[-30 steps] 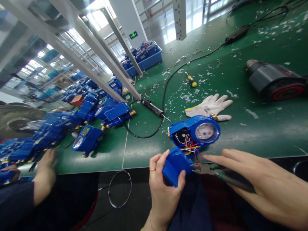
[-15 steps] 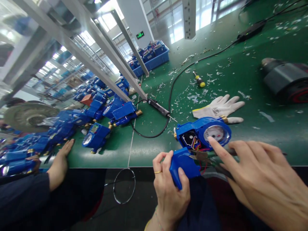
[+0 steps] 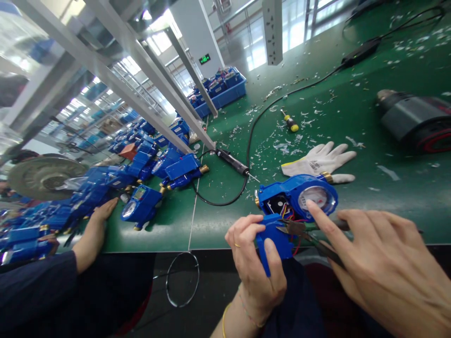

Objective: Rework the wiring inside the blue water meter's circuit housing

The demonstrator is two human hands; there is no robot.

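Observation:
A blue water meter (image 3: 294,188) with brass ends lies at the table's front edge, its housing open on a dark compartment with coloured wires. My left hand (image 3: 259,258) is closed around a blue plastic cover (image 3: 276,234), tilted beside the meter and joined to it by thin wires. In my right hand (image 3: 384,253) are pliers (image 3: 299,229) with dark handles; their jaws lie against the cover's edge by the wires. The right index finger is stretched out over the round dial (image 3: 313,198). Whether the jaws grip a wire I cannot tell.
A white glove (image 3: 319,159) lies behind the meter. Farther back are a corded electric screwdriver (image 3: 232,162), a yellow-black screwdriver (image 3: 289,121) and a heat gun (image 3: 412,119). Several blue meters (image 3: 141,206) crowd the left, near a co-worker's hand (image 3: 93,232). A blue crate (image 3: 225,94) stands behind.
My left hand and the cover have shifted slightly right, toward the pliers' jaws. The right hand stays nearly in place. At left the co-worker's hand has moved slightly right and forward.

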